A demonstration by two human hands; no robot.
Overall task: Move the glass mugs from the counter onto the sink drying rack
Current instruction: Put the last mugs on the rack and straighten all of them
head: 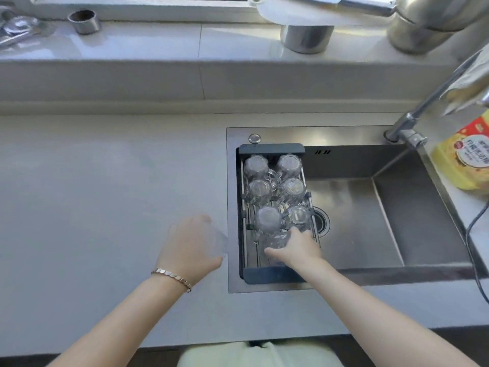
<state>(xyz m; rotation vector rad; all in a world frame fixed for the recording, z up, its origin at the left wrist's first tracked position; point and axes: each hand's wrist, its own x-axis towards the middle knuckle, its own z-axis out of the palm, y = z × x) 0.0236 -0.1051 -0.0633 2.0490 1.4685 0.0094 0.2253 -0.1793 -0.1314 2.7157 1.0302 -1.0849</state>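
Observation:
The dark-framed drying rack [272, 277] spans the left end of the steel sink. Several clear glass mugs [258, 167] stand upside down on it in two columns. My right hand [297, 249] is over the rack's near end, closed around another glass mug [276, 241] that sits just in front of the rows. My left hand [189, 246] hovers over the counter just left of the sink, gripping a blurred glass mug [219, 241] at its right side.
The steel sink basin [370, 221] with its drain lies right of the rack. A faucet [407, 131] rises at the back right beside a yellow detergent bottle [465, 157]. Metal pots stand on the window ledge [307, 38]. A black cable [473, 250] hangs at the right edge.

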